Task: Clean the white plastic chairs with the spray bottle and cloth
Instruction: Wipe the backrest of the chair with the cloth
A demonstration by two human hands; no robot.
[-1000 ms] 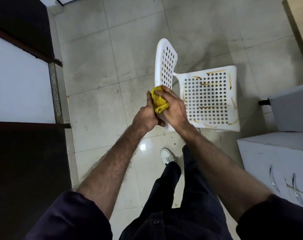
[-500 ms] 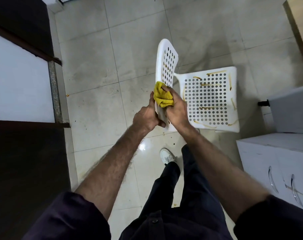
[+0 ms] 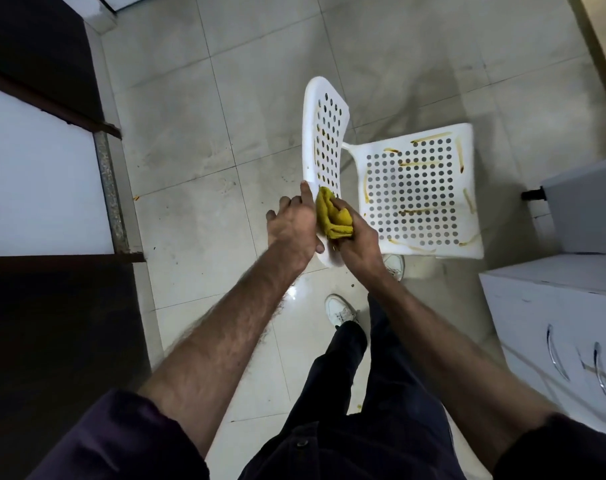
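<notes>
Right hand: fingers curled round a bunched yellow cloth, which is pressed against the lower part of the backrest of the white plastic chair, on the perforated face that looks toward the seat. Left hand: fingers extended and laid flat along the outer edge of the same backrest, thumb tucked under its near end; the hand braces the backrest from the side opposite the cloth and grips nothing else. Cloth and left hand touch at the backrest edge. The chair stands on the tiled floor with its backrest toward the person's left and its seat extending to the right of the backrest. Both backrest and seat are pierced with rows of round holes. Yellowish-brown streaks run along the seat borders and across some rows of holes; fainter marks of the same colour show on the backrest. Two white shoes are visible just below the chair, one partly under the seat's near edge. A white cabinet with curved metal handles stands to the right of the chair, near the seat's corner. A dark-framed panel lies well to the left of the chair. No spray bottle is in view.
</notes>
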